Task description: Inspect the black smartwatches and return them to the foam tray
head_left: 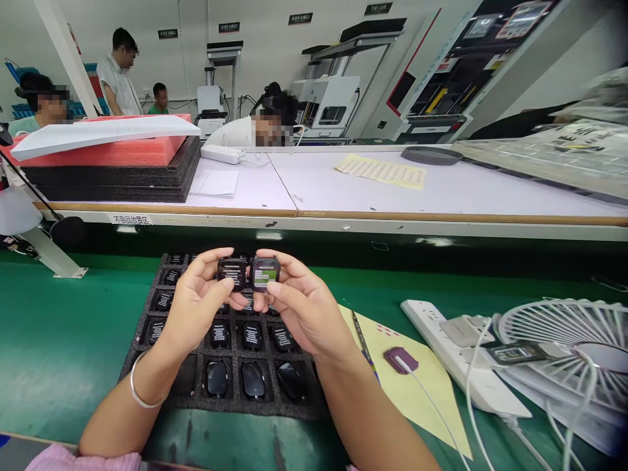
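Between thumb and fingers, my left hand (199, 294) grips a black smartwatch body (232, 273) whose screen shows white lines of text. Close beside it, my right hand (304, 301) holds a second smartwatch body (265, 275) with green and grey blocks on its lit screen. Neither watch has a strap in view. Both are raised above a black foam tray (230, 386), whose pockets hold several more watch bodies. Some of those show text, while a dark-screened watch (253, 381) lies in the front row. My forearms and hands hide part of the tray.
Right of the tray are a yellow sheet (426, 399), a pen (362, 337), a purple charging pad (401, 360), a white power strip (441, 340) with cables, and a white fan (564, 333). A raised shelf (304, 183) bears foam sheets (112, 176). Several people sit or stand beyond.
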Demonstrator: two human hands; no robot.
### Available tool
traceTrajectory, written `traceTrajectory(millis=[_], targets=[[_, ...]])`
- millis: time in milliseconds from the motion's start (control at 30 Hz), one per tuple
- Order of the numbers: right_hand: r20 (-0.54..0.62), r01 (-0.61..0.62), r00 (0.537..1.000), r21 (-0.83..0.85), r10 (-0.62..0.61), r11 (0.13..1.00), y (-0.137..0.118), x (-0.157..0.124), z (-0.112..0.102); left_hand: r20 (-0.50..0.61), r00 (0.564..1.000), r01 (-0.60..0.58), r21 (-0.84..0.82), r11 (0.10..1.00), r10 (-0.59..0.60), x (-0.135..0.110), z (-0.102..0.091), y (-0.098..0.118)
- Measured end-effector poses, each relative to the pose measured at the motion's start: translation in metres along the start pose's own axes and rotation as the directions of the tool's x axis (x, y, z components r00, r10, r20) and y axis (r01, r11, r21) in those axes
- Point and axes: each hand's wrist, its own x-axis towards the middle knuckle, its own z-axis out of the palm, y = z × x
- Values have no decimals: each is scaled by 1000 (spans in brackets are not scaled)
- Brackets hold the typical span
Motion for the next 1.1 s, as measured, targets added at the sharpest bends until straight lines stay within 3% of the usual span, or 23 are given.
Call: traceTrajectory(millis=[133,300,567,1100], targets=[[17,-4,1000,-41,4,999,-1,0,-1,9,1000,25,-16,1000,-25,-1,-1,2],[11,5,1000,-50,-5,999,1,0,0,33,999,-25,56,998,23,0,-1,-2],[-29,-72,997,88,75,994,0,6,0,28,998,63,-31,998,-62,1,-4,-1],[-56,-10,998,10,10,1000,2,4,1,35,998,59,-2,998,-59,-2,0,0]])
